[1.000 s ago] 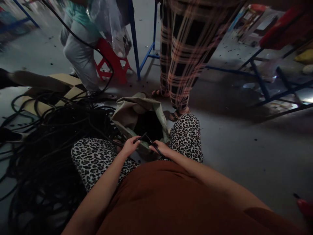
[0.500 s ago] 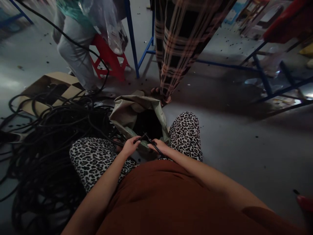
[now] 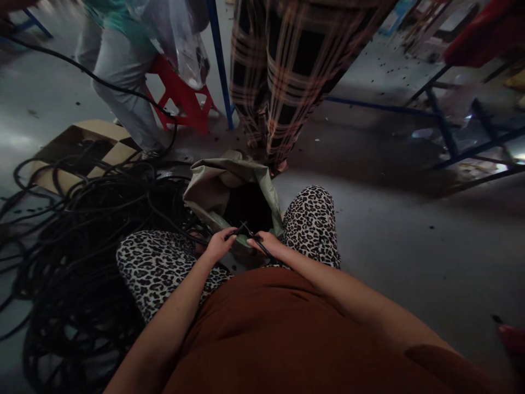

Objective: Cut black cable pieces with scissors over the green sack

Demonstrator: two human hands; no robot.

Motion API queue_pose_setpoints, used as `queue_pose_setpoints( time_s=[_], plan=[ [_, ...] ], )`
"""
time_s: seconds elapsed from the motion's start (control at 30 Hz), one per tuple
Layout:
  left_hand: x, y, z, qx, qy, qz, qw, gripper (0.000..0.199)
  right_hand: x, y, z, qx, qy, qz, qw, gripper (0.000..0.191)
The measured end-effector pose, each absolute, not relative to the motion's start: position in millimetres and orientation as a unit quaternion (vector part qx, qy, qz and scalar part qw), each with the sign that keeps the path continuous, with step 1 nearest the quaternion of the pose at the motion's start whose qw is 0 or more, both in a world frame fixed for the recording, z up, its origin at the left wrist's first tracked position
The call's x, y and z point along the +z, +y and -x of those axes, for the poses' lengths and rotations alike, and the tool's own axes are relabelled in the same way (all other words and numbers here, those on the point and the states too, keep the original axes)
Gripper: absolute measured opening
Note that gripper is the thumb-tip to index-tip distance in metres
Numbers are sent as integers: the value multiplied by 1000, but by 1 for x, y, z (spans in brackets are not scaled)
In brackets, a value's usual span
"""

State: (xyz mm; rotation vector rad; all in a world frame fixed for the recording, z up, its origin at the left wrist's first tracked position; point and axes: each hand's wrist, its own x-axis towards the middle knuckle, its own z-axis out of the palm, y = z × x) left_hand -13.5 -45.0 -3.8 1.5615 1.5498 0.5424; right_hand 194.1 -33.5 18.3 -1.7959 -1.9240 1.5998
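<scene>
My left hand (image 3: 219, 245) is closed on the end of a black rubber-like cord (image 3: 233, 233), at the near rim of an open sack. Closed around dark-handled scissors (image 3: 261, 247), my right hand (image 3: 268, 243) sits just to the right. The thin blades are parted and close to the cord's end; whether they touch it I cannot tell. Between my knees stands the olive-grey sack (image 3: 207, 180), its mouth wide and its inside dark. A large tangled heap of black cord (image 3: 102, 219) lies on the floor to my left.
Behind the heap is an open cardboard box (image 3: 104, 128) with dark pieces inside. A person in plaid trousers (image 3: 287, 71) stands just beyond the sack. Another person in grey trousers (image 3: 123, 82) is by a red stool (image 3: 180, 98). Blue metal frames (image 3: 443, 123) stand at right.
The plaid-trousered person's legs have shifted, the left leg further left. The raised cord at upper left hangs lower. My hands have hardly moved.
</scene>
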Motion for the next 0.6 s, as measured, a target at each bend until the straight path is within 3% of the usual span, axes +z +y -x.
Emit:
queue_pose_setpoints(
  time_s=[0.3, 0.6],
  plan=[
    [-15, -44, 23, 165, 643, -660, 353, 35, -6, -25, -195, 575, -557, 597, 45, 46],
    [-34, -43, 28, 143, 641, -656, 372, 35, -17, -23, -192, 587, -539, 604, 37, 44]
  ],
)
